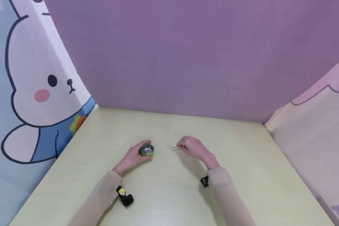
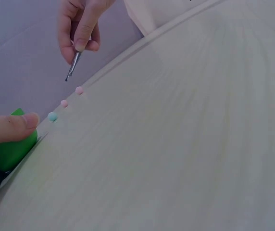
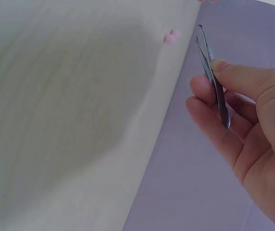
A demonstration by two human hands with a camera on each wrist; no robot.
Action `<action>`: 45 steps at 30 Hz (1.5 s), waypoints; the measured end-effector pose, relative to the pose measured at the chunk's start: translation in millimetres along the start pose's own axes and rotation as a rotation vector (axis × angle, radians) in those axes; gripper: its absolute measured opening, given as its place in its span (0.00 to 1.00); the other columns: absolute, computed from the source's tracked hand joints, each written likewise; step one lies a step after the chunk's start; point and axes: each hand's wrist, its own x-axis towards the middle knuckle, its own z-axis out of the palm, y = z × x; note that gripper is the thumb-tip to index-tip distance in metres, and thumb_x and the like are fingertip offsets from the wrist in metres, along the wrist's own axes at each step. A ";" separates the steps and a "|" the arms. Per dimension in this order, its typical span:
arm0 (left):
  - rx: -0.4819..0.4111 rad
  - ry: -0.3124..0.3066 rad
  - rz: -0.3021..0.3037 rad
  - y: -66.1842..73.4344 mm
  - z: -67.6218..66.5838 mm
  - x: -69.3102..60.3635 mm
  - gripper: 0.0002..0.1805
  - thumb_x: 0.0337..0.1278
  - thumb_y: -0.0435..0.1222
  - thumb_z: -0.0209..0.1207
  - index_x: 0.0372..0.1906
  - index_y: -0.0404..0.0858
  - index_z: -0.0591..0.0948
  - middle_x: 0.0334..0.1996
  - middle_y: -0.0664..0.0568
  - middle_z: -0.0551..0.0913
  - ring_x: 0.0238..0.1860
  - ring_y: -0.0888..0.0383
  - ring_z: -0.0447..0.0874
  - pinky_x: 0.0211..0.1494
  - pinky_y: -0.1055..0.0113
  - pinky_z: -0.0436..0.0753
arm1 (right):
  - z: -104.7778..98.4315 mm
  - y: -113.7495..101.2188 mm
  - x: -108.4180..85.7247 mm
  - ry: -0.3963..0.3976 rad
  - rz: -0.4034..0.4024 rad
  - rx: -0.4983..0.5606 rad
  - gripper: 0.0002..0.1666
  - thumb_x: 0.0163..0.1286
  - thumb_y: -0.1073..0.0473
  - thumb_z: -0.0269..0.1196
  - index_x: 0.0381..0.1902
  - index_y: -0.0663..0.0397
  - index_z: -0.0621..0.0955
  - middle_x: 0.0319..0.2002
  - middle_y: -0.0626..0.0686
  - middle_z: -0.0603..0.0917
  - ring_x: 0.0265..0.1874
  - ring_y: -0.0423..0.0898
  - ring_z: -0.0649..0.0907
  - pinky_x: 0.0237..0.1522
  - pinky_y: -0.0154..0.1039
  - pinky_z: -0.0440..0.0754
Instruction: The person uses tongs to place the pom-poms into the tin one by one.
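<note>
My left hand (image 1: 132, 159) holds a small round green tin (image 1: 150, 154) on the table, thumb on one side and fingers around the other. Something small lies inside it, too small to make out. Between my right thumb and fingers I pinch metal tweezers (image 3: 218, 91), their tips apart with nothing between them. That right hand (image 1: 196, 149) is raised a little above the table, right of the tin. A teal bead (image 2: 52, 116) lies closest to the tin. Two pink beads (image 2: 79, 90) lie beyond it, near the tweezer tips.
The pale wood table (image 1: 169, 194) reaches back to a purple backdrop (image 1: 186, 62). A cartoon-printed cloth (image 1: 39, 78) hangs along the left side, and a pale pink one (image 1: 313, 135) along the right. Dark wrist cameras (image 1: 125, 198) sit on both sleeves.
</note>
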 end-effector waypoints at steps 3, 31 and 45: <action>0.004 -0.003 0.000 0.4 1.2 0.4 0.45 0.48 0.39 0.74 0.72 0.39 0.66 0.69 0.40 0.72 0.69 0.39 0.71 0.74 0.42 0.69 | 1.0 2.2 -1.5 -0.009 0.001 0.004 0.08 0.68 0.66 0.63 0.41 0.58 0.88 0.38 0.52 0.89 0.35 0.44 0.85 0.38 0.34 0.85; -0.005 -0.001 -0.026 -0.6 1.4 1.4 0.45 0.47 0.39 0.74 0.72 0.40 0.66 0.70 0.41 0.72 0.70 0.40 0.70 0.75 0.42 0.67 | 7.7 9.5 -2.3 -0.053 0.043 0.021 0.09 0.67 0.67 0.63 0.42 0.57 0.88 0.39 0.53 0.89 0.38 0.45 0.86 0.42 0.38 0.85; -0.005 0.003 -0.020 -2.0 0.4 1.0 0.45 0.47 0.39 0.74 0.72 0.40 0.67 0.70 0.41 0.72 0.70 0.39 0.70 0.75 0.42 0.67 | 8.8 9.3 -2.0 -0.085 0.051 0.023 0.08 0.67 0.69 0.63 0.37 0.55 0.88 0.38 0.52 0.89 0.35 0.42 0.82 0.38 0.33 0.80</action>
